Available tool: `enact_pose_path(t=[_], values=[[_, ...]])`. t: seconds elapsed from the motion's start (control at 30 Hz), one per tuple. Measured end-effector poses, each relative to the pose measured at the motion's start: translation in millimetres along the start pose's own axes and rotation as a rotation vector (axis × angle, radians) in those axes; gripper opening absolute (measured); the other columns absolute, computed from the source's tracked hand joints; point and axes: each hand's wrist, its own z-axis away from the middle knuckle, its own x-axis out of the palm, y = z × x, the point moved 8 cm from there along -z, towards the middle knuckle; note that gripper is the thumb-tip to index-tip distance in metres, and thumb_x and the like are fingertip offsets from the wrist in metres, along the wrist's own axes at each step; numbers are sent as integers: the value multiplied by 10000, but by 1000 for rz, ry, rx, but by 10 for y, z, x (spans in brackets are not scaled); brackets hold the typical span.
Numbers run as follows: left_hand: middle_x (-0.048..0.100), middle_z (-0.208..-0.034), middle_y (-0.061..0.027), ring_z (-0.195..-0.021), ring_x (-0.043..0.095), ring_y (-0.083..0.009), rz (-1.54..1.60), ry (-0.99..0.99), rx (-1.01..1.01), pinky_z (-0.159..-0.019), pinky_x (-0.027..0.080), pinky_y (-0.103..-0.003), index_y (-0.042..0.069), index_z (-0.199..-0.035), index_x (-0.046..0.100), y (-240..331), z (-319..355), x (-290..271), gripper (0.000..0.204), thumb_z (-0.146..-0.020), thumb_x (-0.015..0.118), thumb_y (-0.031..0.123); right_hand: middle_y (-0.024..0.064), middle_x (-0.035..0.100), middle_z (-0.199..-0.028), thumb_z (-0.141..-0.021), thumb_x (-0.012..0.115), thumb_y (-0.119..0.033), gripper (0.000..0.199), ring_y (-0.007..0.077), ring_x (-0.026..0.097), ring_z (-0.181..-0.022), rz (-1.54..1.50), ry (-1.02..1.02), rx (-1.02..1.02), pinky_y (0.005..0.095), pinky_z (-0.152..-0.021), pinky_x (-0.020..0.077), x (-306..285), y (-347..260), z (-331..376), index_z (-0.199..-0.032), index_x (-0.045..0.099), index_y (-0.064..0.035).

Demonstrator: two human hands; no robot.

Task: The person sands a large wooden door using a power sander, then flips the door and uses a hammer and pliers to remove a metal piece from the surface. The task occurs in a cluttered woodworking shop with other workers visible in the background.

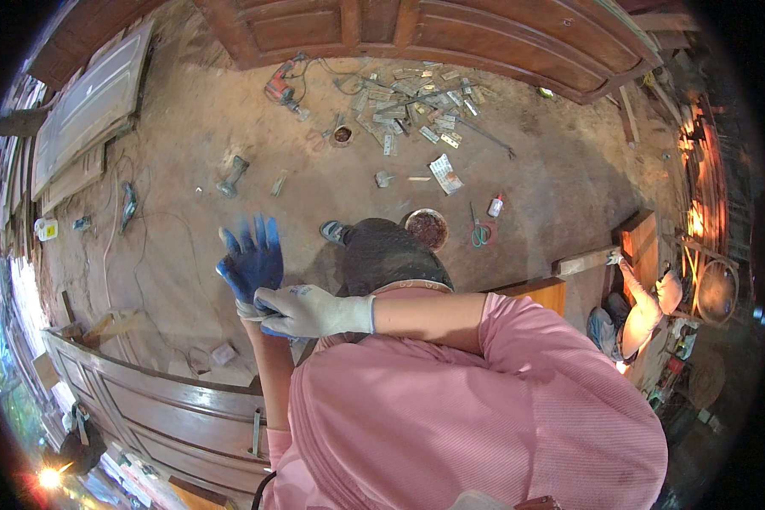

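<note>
My left hand (257, 259) is raised in front of me, its fingers spread, wearing a glove with a blue palm. Across its wrist reaches my right hand (306, 311), in a pale grey glove seen from the back. Its fingers are closed on the cuff of the left glove (248, 311); the fingertips are partly hidden. Beyond my dark-clad leg (391, 251) stands a round bowl (427, 229) with dark reddish-brown contents. Scissors (482, 231) and a small white bottle (495, 205) lie to its right.
Metal hinges (416, 98) lie heaped at the far middle, beside a red power drill (286, 85) and cords. Wooden door panels (314, 34) border the far side; another panel (170, 404) stands near left. At right, another person's arm (642, 297) reaches toward a wooden board (582, 260).
</note>
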Motion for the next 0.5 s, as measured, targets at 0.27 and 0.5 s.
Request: enact_pose_path(t=[0.27, 0.5], values=[[409, -1562, -69, -1471, 303, -269, -149, -20, 130, -1234, 165, -461, 94, -1482, 435, 454, -68, 94, 592, -1032, 352, 468, 185, 653, -890, -951, 593, -333, 293, 408, 653, -840, -94, 26, -57, 495, -702, 483, -27, -172, -85, -1072, 505, -80], [449, -1524, -100, -1413, 381, -270, -118, 116, -91, -1226, 196, -462, 91, -1510, 389, 154, -186, 155, 601, -1030, 355, 450, 194, 645, -890, -953, 609, -254, 242, 421, 645, -821, -109, 147, -168, 480, -711, 477, -101, -160, -24, -1070, 495, -75]])
